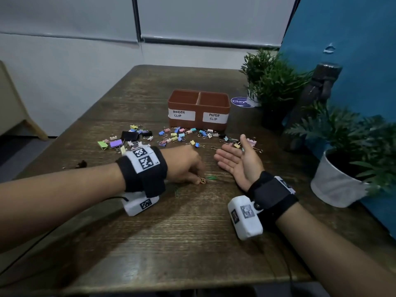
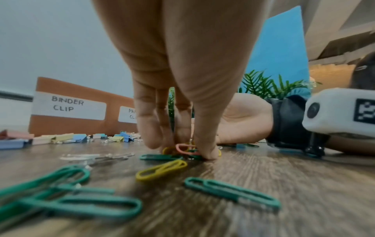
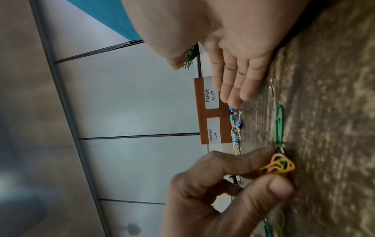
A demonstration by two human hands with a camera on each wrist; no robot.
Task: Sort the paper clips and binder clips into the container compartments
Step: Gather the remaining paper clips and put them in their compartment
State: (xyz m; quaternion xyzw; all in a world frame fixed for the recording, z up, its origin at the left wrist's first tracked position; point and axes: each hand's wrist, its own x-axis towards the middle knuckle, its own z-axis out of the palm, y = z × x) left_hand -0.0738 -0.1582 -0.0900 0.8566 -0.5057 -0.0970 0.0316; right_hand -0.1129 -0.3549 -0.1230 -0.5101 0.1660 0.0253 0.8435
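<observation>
From the head camera, the left hand (image 1: 184,163) pinches a small bunch of paper clips (image 1: 202,180) at mid-table (image 1: 192,243), short of the container (image 1: 199,108) toward the far edge; the right hand (image 1: 237,161) lies palm-up with fingers straight. The left wrist view shows fingertips (image 2: 207,154) pressing the bunch onto the wood. The right wrist view shows the thumb (image 3: 278,189) and forefinger gripping it

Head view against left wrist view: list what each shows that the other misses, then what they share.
Head view only: the container's two open compartments, the potted plants, and the spread of binder clips.

Left wrist view only: loose green and yellow paper clips near the camera.

Both: the left hand pinching a small bunch of paper clips on the table, the right hand lying open, and the BINDER CLIP label.
</observation>
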